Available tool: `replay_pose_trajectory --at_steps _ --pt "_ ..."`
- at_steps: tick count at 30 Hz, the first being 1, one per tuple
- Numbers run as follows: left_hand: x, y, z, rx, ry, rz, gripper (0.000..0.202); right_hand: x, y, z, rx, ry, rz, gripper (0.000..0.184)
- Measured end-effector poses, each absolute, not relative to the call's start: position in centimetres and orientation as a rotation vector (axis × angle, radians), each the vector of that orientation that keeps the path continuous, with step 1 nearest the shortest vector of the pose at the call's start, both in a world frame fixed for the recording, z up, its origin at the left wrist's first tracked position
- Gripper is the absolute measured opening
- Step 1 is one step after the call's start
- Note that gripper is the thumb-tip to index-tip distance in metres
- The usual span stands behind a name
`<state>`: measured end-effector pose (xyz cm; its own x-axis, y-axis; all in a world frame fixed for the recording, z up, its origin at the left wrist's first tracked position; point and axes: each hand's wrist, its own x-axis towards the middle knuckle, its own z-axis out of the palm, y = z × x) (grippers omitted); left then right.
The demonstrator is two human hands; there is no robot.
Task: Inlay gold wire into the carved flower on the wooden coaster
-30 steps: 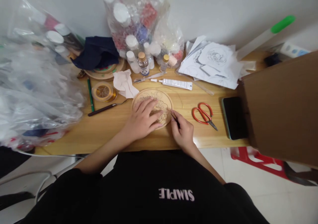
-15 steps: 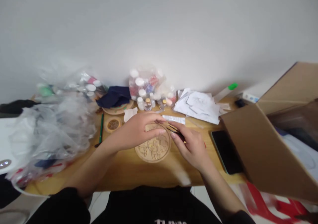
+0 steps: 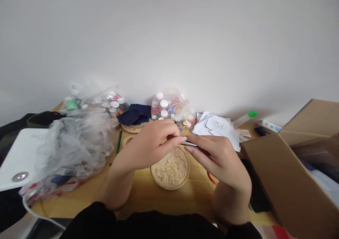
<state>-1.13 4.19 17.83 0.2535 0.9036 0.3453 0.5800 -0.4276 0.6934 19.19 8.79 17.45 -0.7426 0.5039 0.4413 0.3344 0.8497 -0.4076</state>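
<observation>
A round pale wooden disc [image 3: 171, 170] with gold flower outlines lies near the wooden tabletop's [image 3: 150, 203] front edge, wood showing between. Above it, our right hand [image 3: 219, 157] clamps slim dark tweezers [image 3: 191, 144]; we cannot tell whether our left hand [image 3: 152, 145] grips anything. A clear plastic bag [image 3: 172, 109] of white-capped bottles [image 3: 164, 103] sits along the back edge.

The disc [image 3: 171, 170] lies on the counter [image 3: 159, 201]. Behind it: bag of containers [image 3: 164, 106]. Left of the bag: cloth [image 3: 135, 114]. Right of the bag: papers [image 3: 214, 126]. Right of the disc: phone [image 3: 256, 187], then box [image 3: 283, 182].
</observation>
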Motion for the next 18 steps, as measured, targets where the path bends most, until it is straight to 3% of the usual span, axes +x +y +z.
replay_pose_trajectory --at_steps 6,18 --pt "-2.0 4.3 18.0 2.067 1.270 0.948 0.030 20.2 9.1 17.7 -0.677 -2.390 0.424 0.021" --pt "-0.6 5.6 17.1 1.435 0.882 1.288 0.010 20.8 9.4 17.3 -0.804 -2.183 0.479 0.019"
